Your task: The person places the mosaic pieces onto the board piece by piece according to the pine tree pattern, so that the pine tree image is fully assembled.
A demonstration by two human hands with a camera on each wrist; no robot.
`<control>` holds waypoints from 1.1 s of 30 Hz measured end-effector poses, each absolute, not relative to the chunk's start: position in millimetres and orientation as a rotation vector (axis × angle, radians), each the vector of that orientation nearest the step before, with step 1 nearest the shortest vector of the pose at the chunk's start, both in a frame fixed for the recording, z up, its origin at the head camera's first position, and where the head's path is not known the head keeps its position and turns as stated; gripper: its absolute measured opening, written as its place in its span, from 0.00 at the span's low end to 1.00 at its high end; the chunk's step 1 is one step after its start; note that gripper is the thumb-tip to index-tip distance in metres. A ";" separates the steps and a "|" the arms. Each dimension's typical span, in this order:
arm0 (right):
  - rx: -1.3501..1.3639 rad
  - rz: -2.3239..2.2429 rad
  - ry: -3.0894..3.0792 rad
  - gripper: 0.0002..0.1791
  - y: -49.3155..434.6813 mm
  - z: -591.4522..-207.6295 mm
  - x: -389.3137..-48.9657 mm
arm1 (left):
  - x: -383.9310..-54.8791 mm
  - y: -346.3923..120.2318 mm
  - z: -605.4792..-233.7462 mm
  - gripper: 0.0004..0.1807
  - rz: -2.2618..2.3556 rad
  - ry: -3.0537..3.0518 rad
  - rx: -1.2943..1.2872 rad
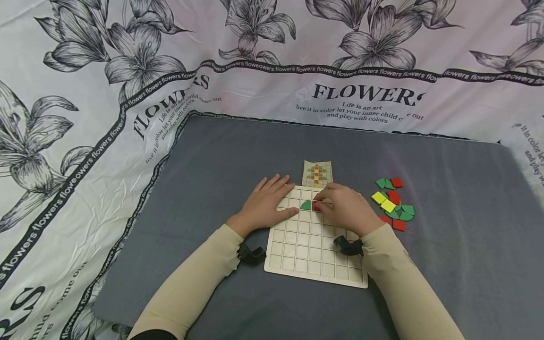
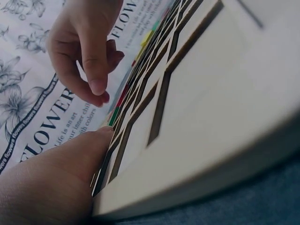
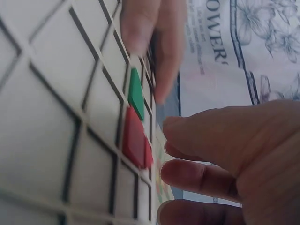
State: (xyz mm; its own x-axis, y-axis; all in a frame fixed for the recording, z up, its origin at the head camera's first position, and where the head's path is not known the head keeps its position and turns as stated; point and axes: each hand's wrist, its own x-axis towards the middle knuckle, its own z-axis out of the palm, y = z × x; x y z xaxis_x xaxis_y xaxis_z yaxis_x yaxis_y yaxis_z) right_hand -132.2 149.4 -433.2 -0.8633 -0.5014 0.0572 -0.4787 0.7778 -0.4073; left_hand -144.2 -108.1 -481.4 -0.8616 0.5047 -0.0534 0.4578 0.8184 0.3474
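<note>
A pale gridded board [image 1: 296, 252] lies on the grey cloth. My left hand [image 1: 264, 208] rests spread on its upper left edge, thumb pointing inward. On an upper row sit a green curved-edge tile [image 1: 305, 205] and, beside it, a red tile [image 1: 315, 206], partly hidden by my right fingers in the head view. The right wrist view shows another bit of red [image 3: 148, 152] just behind the red tile [image 3: 134, 138]. My right hand [image 1: 346, 208] hovers over these tiles with loosely bent fingers. Nothing shows between its fingertips, which stand a little off the red tile.
Past the board's top edge lies a small card [image 1: 317, 174] printed with a coloured tile pattern. Loose red, green and yellow tiles [image 1: 388, 205] are heaped to the right of the board. A flower-printed cloth [image 1: 255, 94] hangs around the table's back and left.
</note>
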 end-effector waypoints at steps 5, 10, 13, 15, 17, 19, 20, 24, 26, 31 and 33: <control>-0.757 -0.634 2.941 0.10 166.3 -430.5 -136.4 | -144.6 -107.2 -481.0 0.43 0.485 2.855 0.756; -0.752 -0.648 2.972 0.10 185.9 -429.5 -141.4 | -144.3 -107.5 -481.3 0.43 0.506 2.848 0.764; -0.718 -0.674 2.981 0.11 198.3 -426.7 -143.2 | -144.1 -108.0 -482.5 0.43 0.503 2.850 0.769; -0.682 -0.696 2.984 0.11 206.3 -424.1 -143.8 | -144.1 -108.3 -483.4 0.43 0.505 2.848 0.774; -0.640 -0.706 2.990 0.11 214.3 -421.9 -144.0 | -143.8 -108.5 -484.4 0.43 0.508 2.844 0.777; -0.602 -0.711 2.998 0.11 221.8 -421.0 -144.8 | -143.6 -108.5 -485.2 0.44 0.509 2.841 0.776; -0.583 -0.715 3.001 0.11 225.4 -420.9 -145.4 | -143.5 -108.4 -485.2 0.44 0.511 2.841 0.776; -0.515 -0.706 3.036 0.11 238.0 -423.0 -148.5 | -144.3 -108.5 -485.9 0.44 0.492 2.849 0.765; -0.472 -0.698 3.051 0.11 243.0 -424.3 -149.9 | -144.7 -108.7 -485.7 0.44 0.483 2.853 0.761; -0.327 -0.675 3.066 0.16 251.3 -428.8 -152.1 | -145.3 -108.9 -484.7 0.44 0.477 2.854 0.760; -0.271 -0.659 3.073 0.18 253.7 -430.8 -152.8 | -145.1 -109.0 -484.2 0.44 0.478 2.853 0.760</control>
State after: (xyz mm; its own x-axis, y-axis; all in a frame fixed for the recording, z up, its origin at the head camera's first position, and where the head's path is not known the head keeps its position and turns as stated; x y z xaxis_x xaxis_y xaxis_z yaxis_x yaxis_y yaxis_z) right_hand -152.8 253.7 -430.8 -0.9852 -0.1644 0.0487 -0.1699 0.8980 -0.4059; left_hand -145.1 -109.0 -484.2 -0.8603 0.5059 -0.0624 0.4579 0.8208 0.3414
